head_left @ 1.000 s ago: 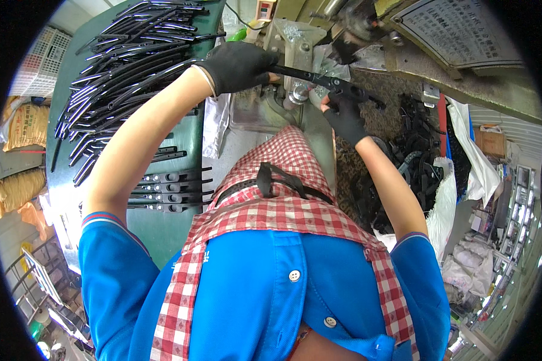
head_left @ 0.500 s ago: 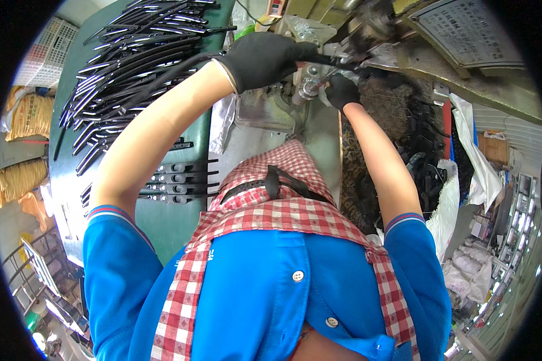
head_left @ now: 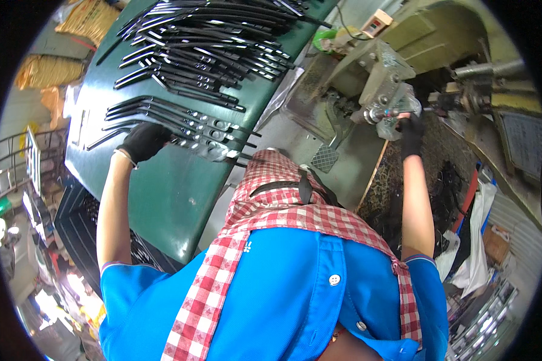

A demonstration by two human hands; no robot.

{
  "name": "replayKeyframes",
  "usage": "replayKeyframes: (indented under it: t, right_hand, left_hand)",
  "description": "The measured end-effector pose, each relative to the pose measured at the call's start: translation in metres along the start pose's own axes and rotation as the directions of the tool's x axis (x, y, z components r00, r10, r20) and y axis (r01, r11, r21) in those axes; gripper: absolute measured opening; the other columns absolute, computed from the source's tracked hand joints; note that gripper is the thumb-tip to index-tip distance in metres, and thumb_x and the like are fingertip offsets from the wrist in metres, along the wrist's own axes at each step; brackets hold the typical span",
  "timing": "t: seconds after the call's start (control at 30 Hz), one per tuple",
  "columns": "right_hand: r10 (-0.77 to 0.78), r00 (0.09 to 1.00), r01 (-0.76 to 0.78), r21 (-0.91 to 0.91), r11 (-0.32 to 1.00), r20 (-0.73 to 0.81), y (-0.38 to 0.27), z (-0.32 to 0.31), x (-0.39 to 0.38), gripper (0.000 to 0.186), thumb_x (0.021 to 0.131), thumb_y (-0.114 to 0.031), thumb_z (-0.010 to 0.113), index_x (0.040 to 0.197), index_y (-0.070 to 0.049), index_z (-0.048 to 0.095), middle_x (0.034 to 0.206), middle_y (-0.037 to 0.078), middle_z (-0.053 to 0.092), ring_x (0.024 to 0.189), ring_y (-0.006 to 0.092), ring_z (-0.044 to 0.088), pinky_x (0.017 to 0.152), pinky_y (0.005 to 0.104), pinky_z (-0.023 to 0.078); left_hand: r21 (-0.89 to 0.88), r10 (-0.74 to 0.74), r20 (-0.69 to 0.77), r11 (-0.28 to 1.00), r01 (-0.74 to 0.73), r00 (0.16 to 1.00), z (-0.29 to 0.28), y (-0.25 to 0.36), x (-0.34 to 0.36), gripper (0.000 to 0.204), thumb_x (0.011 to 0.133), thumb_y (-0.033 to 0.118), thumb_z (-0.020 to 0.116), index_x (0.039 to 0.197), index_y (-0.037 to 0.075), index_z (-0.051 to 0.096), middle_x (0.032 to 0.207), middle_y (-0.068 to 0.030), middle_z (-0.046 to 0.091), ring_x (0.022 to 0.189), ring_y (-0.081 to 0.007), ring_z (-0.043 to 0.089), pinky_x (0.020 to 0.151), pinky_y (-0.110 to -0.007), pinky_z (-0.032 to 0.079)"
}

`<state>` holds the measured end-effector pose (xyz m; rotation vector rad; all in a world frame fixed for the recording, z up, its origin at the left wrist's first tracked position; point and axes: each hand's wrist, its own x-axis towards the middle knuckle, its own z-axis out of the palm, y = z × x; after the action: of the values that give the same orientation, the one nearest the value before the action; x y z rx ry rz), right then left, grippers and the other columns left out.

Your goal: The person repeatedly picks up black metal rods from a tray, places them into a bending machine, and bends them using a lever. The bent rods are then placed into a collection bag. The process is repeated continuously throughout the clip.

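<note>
Moved: the left hand point(head_left: 143, 141) has swung away from the machine point(head_left: 386, 90) and is now resting on the green worktop point(head_left: 162, 198).
Left grip: gloved fingers are curling onto the near end of a black metal strip point(head_left: 190, 129).
Strip axis: it is lying flat, running left to right, far end pointing toward the machine.
Right hand point(head_left: 412, 133): is staying at the machine head; I cannot tell its grip.
Behind: a pile of strips point(head_left: 211, 36) is lying further back.

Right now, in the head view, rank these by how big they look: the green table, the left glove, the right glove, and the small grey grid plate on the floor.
1. Green table, by far largest.
2. Left glove.
3. Right glove, narrower and farther from the camera, so unsure against the left.
4. Grey grid plate, smallest.
</note>
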<state>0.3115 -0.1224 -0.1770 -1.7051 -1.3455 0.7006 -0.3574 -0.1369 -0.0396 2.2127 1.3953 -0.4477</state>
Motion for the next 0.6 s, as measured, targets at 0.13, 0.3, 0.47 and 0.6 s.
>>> replayKeyframes:
  t: [0.13,0.3,0.47,0.6]
  right_hand:
    - [0.105,0.968,-0.252,0.850,0.462,0.230,-0.079,-0.015,-0.012,0.003,0.088,-0.004,0.058,0.087,-0.007,0.059,0.079,0.004,0.055,0.073,0.0160,0.053,0.066,0.0311,0.046]
    - [0.069,0.961,-0.261,0.803,0.535,0.266,-0.158,-0.017,-0.026,0.002,0.088,-0.002,0.058,0.087,-0.004,0.059,0.080,0.005,0.057,0.077,0.0179,0.056,0.068,0.0340,0.048]
    - [0.144,0.981,-0.193,0.795,0.575,0.133,-0.173,-0.014,-0.028,0.008,0.084,0.001,0.063,0.086,-0.001,0.056,0.079,0.008,0.057,0.075,0.0187,0.058,0.066,0.0337,0.052]
    - [0.102,0.982,-0.183,0.669,0.721,0.160,-0.186,-0.001,-0.030,0.018,0.079,-0.017,0.071,0.081,-0.004,0.059,0.074,0.004,0.057,0.070,0.0155,0.060,0.068,0.0315,0.052]
  left_hand:
    - [0.150,-0.131,0.046,0.981,0.123,0.990,0.060,-0.023,-0.041,0.016,0.074,0.009,0.057,0.083,0.014,0.069,0.088,-0.0108,0.065,0.086,-0.0334,0.062,0.076,-0.042,0.048]
    - [0.070,-0.209,-0.327,0.967,0.245,0.922,0.071,-0.003,-0.025,0.029,0.074,0.003,0.055,0.098,0.015,0.065,0.105,-0.0093,0.062,0.098,-0.0305,0.059,0.080,-0.041,0.049]
    - [-0.041,-0.177,-0.472,0.983,0.179,0.863,0.037,0.006,0.019,0.026,0.077,0.009,0.060,0.103,0.011,0.062,0.106,-0.0095,0.061,0.092,-0.0334,0.060,0.077,-0.041,0.049]
    - [-0.026,-0.091,-0.469,0.996,0.090,0.878,0.027,0.010,0.062,0.027,0.078,0.012,0.062,0.104,0.011,0.061,0.111,-0.0120,0.059,0.100,-0.0353,0.058,0.080,-0.041,0.048]
